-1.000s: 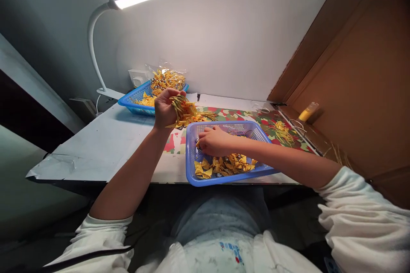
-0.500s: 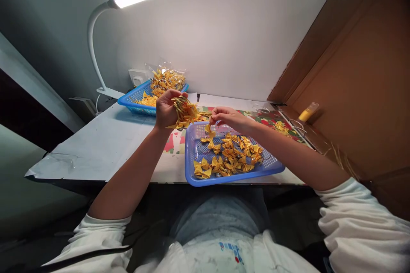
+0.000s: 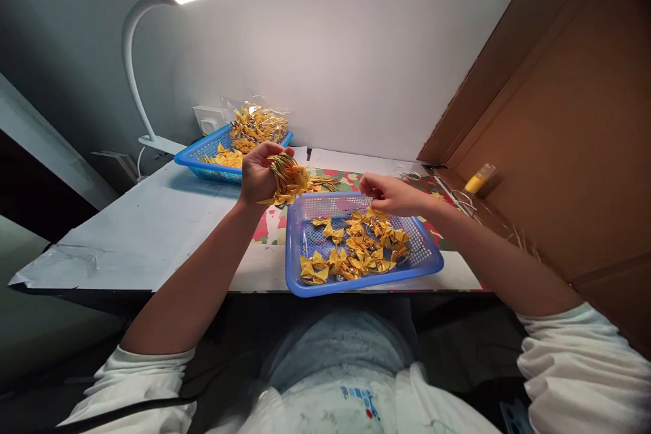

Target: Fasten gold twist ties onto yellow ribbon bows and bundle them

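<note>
My left hand (image 3: 260, 173) is closed round a bunch of yellow bows with gold cords (image 3: 288, 180), held up beside the back left corner of the near basket. Over the back right part of that basket is my right hand (image 3: 389, 194), its fingers curled together; whether they pinch anything is too small to tell. The blue-purple basket (image 3: 304, 290) stands at the table's front edge and holds several yellow bows (image 3: 356, 244) with small silver bells. More gold cords (image 3: 323, 183) lie on the patterned cloth behind the basket.
A blue basket (image 3: 196, 166) at the back left holds yellow bows and a clear bag (image 3: 259, 125) of belled bows. A white lamp (image 3: 131, 68) arches over the table (image 3: 137, 237). Cardboard (image 3: 549, 149) stands on the right, with a yellow tube (image 3: 479, 178) near it.
My right hand has moved right, away from my left hand and the basket's back left part. The bow that hung beneath its fingers no longer hangs there. My left hand still grips the bunch.
</note>
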`<state>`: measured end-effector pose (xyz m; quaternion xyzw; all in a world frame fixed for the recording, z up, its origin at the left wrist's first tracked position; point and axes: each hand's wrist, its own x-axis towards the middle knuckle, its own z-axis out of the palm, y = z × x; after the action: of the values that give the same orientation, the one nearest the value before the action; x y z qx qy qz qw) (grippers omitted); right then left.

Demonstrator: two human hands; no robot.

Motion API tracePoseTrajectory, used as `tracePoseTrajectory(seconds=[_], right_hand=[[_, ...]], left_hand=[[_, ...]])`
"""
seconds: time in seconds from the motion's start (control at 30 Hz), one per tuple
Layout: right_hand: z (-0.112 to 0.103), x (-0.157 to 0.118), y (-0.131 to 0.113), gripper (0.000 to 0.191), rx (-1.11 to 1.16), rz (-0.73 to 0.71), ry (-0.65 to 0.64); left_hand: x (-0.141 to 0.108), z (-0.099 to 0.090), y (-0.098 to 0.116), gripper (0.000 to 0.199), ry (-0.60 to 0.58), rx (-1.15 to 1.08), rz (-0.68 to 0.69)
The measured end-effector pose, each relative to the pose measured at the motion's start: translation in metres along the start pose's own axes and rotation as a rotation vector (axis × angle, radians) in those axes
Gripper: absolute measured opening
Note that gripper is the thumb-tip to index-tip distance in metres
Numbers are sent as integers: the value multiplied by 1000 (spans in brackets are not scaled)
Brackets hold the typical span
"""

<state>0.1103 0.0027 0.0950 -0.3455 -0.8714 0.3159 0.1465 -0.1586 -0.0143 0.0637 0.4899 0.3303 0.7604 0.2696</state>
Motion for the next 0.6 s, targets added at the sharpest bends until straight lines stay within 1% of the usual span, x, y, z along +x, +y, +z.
tracePoseTrajectory(seconds=[0.07, 0.13, 0.17, 0.23, 0.27, 0.33, 0.4, 0.5, 0.6], right_hand=[[2, -5, 6, 27, -161, -80, 110], [5, -8, 13, 24, -188, -97, 205], [7, -9, 16, 20, -167, -84, 257], [10, -8, 21, 10, -103, -15, 353], [12, -7, 22, 11, -76, 35, 374], [15, -6, 24, 22, -63, 147, 364], [19, -3, 24, 28, -118, 231, 334], [26, 0, 25, 31, -251, 284, 339], [33, 3, 25, 33, -309, 299, 318]], left_hand=[[-1, 0, 0, 31, 5, 4, 2], [-1, 1, 0, 32, 13, 8, 6], [-1, 1, -1, 33, 16, 7, 7], [0, 1, -1, 32, 16, -1, 5], [0, 1, -2, 32, 14, -5, 1], [0, 1, -1, 31, 9, -7, -7], [0, 1, -1, 32, 9, 0, -16], [0, 1, -1, 34, 21, 8, -24], [0, 0, 0, 35, 11, 2, -29]])
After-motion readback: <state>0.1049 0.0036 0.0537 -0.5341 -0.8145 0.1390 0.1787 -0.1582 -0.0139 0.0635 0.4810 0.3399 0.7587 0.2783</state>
